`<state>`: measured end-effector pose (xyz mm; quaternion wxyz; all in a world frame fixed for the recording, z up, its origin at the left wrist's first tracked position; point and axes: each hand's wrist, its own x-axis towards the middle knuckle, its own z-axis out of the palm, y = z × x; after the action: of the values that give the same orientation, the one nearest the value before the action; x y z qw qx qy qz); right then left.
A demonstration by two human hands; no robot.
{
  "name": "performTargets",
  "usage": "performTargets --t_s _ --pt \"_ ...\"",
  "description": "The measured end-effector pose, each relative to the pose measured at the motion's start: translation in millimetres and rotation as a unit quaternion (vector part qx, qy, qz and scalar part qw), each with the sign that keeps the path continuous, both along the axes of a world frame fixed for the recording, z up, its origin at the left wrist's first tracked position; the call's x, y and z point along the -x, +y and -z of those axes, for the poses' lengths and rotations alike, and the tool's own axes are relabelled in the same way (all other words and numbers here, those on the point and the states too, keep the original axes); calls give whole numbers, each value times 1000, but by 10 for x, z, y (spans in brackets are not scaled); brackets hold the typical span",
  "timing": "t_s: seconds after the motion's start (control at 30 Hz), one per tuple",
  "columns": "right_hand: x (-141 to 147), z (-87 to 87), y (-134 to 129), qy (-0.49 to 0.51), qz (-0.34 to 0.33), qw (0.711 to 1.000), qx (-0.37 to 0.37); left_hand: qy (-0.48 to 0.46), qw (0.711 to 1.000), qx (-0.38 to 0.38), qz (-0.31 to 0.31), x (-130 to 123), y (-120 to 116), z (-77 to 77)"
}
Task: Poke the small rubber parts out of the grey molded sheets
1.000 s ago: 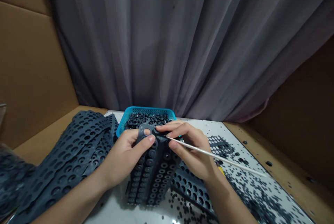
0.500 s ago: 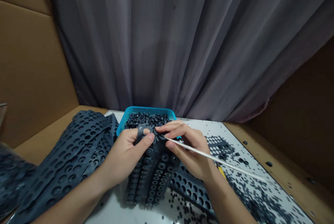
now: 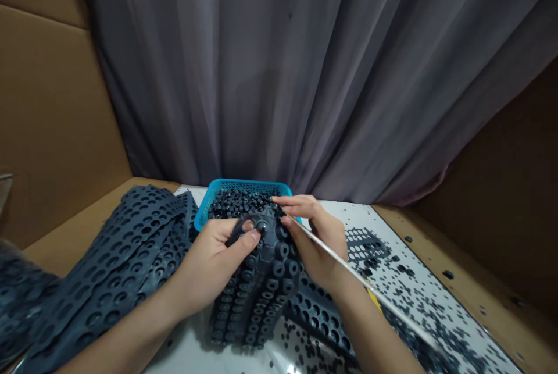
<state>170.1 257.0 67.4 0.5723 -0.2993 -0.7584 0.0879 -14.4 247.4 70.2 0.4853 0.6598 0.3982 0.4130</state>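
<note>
A dark rubber sheet [image 3: 257,287] with rows of round ring-shaped parts hangs bent over in front of me. My left hand [image 3: 218,255] grips its upper left edge, the thumb pressed on top near one of the rounds. Between the fingers of my right hand [image 3: 320,234] is a thin pale rod [image 3: 349,266], slanting down to the right across the forearm. The rod's tip lies near the thumb and fingertips, just right of the sheet's top. Behind the hands stands a blue basket [image 3: 250,182] holding many small black rubber pieces [image 3: 239,202].
Stacked dark perforated sheets [image 3: 126,246] lie on the left. Another perforated sheet [image 3: 320,313] lies under the right arm, with a holed strip [image 3: 366,243] beyond. Small black bits [image 3: 436,310] litter the white table [image 3: 349,211]. Cardboard walls [image 3: 39,118] and a grey curtain [image 3: 261,71] surround it.
My right hand has moved up and slightly away from the sheet toward the basket, and the rod now slants more steeply. More of the sheet's top shows. My left hand keeps its grip.
</note>
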Motion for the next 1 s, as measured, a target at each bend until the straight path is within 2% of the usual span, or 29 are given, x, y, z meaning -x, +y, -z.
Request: performTargets --t_s 0.27,0.57,0.67,0.77,0.87,0.93,1.0 --pt "-92 -2 23 51 36 996 66 -28 999 20 -11 -25 -72 -69" --pt "-239 -218 -145 121 44 975 182 -110 990 85 38 11 -361 -208" --pt "-304 -129 -272 70 4 969 238 -138 983 109 46 47 -517 -346" --pt "-367 25 -436 12 -38 961 273 -180 973 131 54 85 -654 -554" --pt "-449 130 -608 -16 -43 953 298 -222 961 157 49 72 -684 -664" --pt "-517 168 -711 -32 -15 950 309 -229 960 160 26 21 -611 -570" --pt "-590 202 -796 -42 20 947 318 -182 968 170 12 -49 -468 -308"
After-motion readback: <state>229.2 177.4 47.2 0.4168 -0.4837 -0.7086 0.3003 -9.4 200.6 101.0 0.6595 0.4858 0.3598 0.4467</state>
